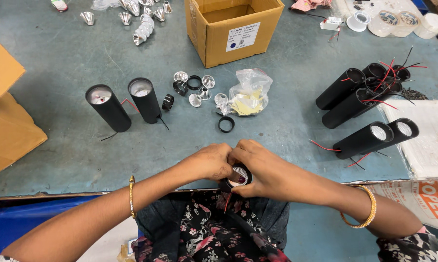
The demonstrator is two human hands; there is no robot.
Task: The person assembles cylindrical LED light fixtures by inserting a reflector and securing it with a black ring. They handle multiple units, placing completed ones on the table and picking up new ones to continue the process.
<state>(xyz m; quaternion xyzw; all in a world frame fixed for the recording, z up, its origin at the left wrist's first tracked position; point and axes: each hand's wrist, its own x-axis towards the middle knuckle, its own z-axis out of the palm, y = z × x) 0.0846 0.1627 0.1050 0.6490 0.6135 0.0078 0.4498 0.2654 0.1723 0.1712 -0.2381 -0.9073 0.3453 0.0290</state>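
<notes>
- While the head camera looks down, both hands meet at the near edge of the blue-green table, just above a flowery dark cloth on the lap.
- Between them is a black tube lamp, its open white end facing up, with a red wire hanging under it.
- Left hand is wrapped tight around the left side of the lamp, thumb pressing on the rim.
- Right hand grips the right side of the lamp, fingers curled over the top.
- Two black tubes stand upright farther back on the left, close together.
- Small shiny cups and black rings lie in the middle, beside a clear plastic bag.
- An open cardboard box sits behind them.
- More black tubes with red wires lie in a pile on the right, well apart from the hands.
</notes>
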